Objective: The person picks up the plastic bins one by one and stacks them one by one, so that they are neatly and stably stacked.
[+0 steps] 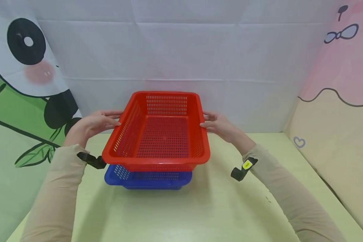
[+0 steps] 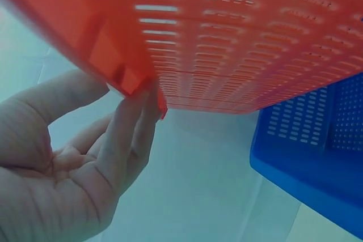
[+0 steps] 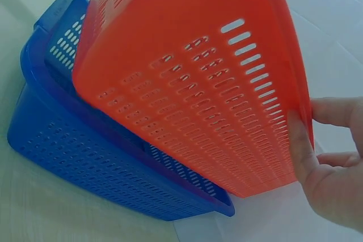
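Note:
Both hands hold a red plastic basket (image 1: 164,134) with slotted walls, raised above a blue basket (image 1: 151,183) of like kind. My left hand (image 1: 95,124) grips the red rim on the left side, its fingers under the edge in the left wrist view, thumb at the outer lip. On the opposite side my right hand (image 1: 219,126) pinches the rim between thumb and fingers, as the right wrist view shows. The blue basket (image 3: 102,157) stands on the table, mostly covered by the red one in the head view. Bare red mesh shows inside the upper basket.
The pale yellow table (image 1: 230,208) reaches back to a white cloth wall (image 1: 181,53). Printed side panels stand left and right, the right one (image 1: 335,134) along the table's edge. Black camera straps (image 1: 243,169) sit on the wrists.

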### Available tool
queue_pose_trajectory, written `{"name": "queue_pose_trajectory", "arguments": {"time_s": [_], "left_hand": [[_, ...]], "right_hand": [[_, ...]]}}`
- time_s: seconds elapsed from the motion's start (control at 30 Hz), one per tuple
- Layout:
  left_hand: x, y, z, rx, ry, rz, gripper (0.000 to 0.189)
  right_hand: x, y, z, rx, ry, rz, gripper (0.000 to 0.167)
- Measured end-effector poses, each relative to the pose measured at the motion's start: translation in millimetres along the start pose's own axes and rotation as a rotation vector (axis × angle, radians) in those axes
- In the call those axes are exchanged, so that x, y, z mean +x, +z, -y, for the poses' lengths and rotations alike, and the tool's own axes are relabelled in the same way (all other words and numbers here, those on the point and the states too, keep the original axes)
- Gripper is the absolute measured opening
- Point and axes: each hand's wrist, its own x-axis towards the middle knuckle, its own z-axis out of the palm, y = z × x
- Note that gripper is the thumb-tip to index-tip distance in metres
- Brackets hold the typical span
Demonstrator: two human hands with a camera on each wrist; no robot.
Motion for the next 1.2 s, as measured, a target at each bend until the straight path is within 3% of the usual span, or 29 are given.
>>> {"name": "queue_pose_trajectory", "arguments": {"time_s": [0.47,0.87,1.2], "left_hand": [[2.4,-6.8,15.1,-0.221,-0.030,-0.007,0.069],[3.4,-11.0,27.2,-0.326,-0.030,-0.009,0.066],[7.5,-10.7,36.8,-0.264,-0.046,-0.020,0.059]], "right_hand": [[3.2,10,-14,-0.033,-0.006,-0.015,0.062],[8.5,18,-21,-0.085,0.015,-0.017,0.063],[9.4,20,-28,-0.118,0.031,-0.055,0.064]]}}
